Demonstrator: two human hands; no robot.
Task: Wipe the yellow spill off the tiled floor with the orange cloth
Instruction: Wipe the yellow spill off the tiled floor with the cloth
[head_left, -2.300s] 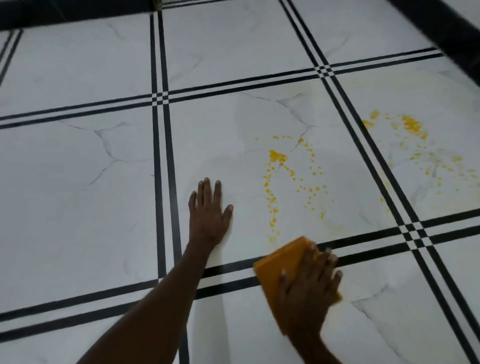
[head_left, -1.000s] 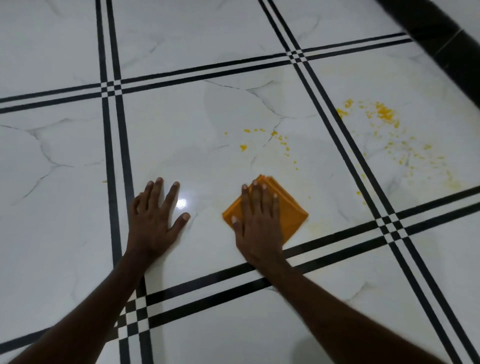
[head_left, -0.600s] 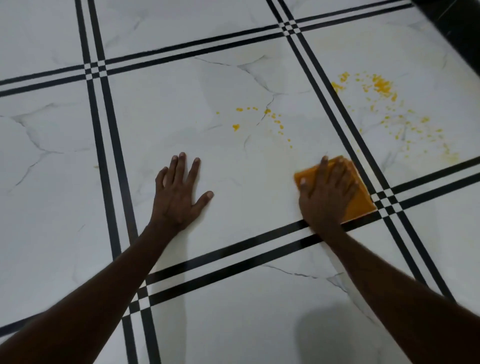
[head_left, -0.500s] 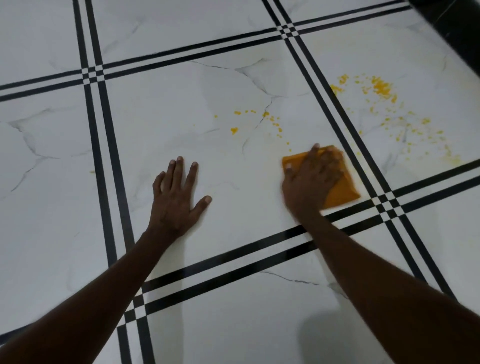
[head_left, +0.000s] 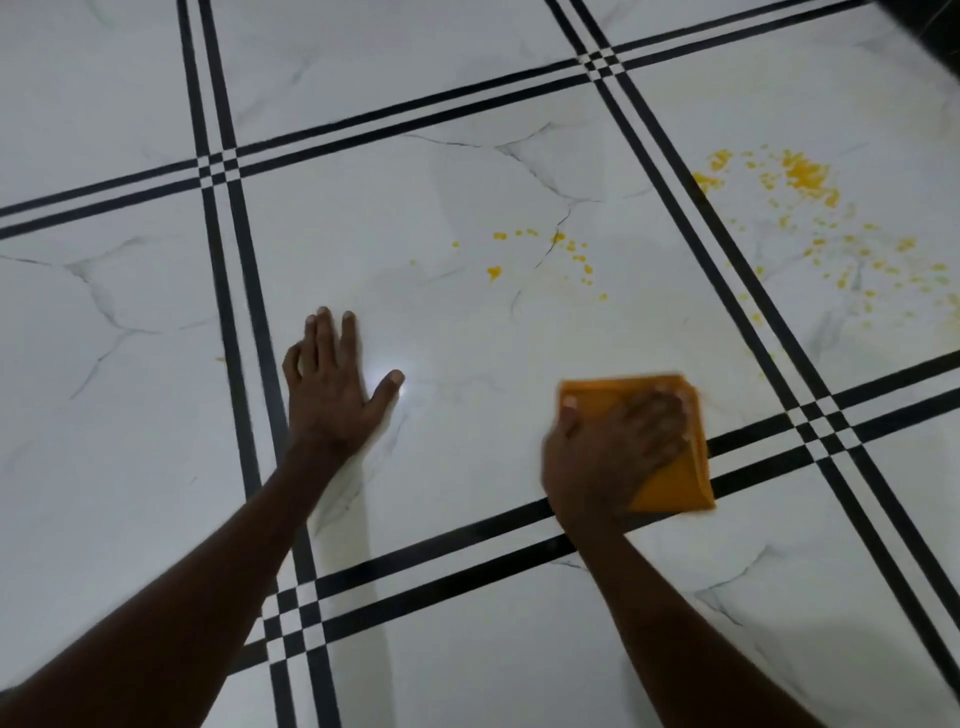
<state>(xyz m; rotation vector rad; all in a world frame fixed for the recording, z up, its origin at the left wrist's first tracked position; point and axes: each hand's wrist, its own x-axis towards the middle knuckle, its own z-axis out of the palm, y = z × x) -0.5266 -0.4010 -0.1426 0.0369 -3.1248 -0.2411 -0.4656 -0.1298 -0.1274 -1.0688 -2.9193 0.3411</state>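
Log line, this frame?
wiping | right hand: presses orange cloth | left hand: flat on tiled floor | yellow spill: on two tiles

right hand (head_left: 615, 452) pressing orange cloth (head_left: 675, 467), yellow spill (head_left: 805, 176) beyond

We seem to be indoors, likely a home: glossy white marble-veined floor tiles (head_left: 467, 156) bordered by paired black stripes (head_left: 226, 312), with a dark wall base (head_left: 935, 26) beyond.

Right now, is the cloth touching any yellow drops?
Apart. The head view shows bare white tile between the cloth and the nearest drops beyond it.
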